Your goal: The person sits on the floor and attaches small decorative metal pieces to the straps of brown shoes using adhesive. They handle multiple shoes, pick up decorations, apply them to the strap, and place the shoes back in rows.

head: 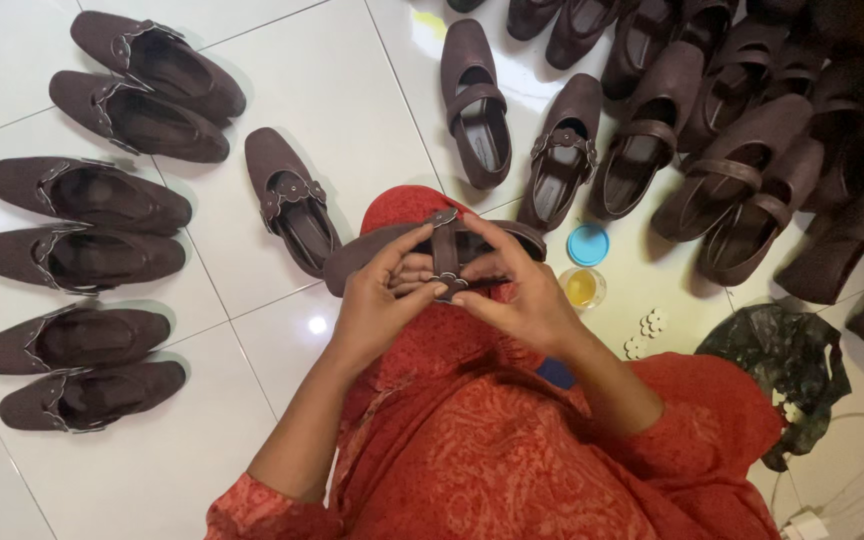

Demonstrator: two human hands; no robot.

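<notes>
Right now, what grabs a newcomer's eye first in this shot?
At centre, the left hand and right hand hold a dark brown shoe by its strap, above a lap of red patterned cloth. On the white tile floor, finished shoes in neat pairs line the left. At upper right lies a crowded heap of strapped shoes, with a small jar of yellow liquid nearby.

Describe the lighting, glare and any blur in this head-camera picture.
Head view: bright glare spots sit on the glossy white floor tiles, near the left hand. The shoe in both hands, with the right hand on its strap, is evenly lit and sharp. The right-hand shoe pile falls into dim shadow. Edges bend slightly, wide-lens distortion.
</notes>
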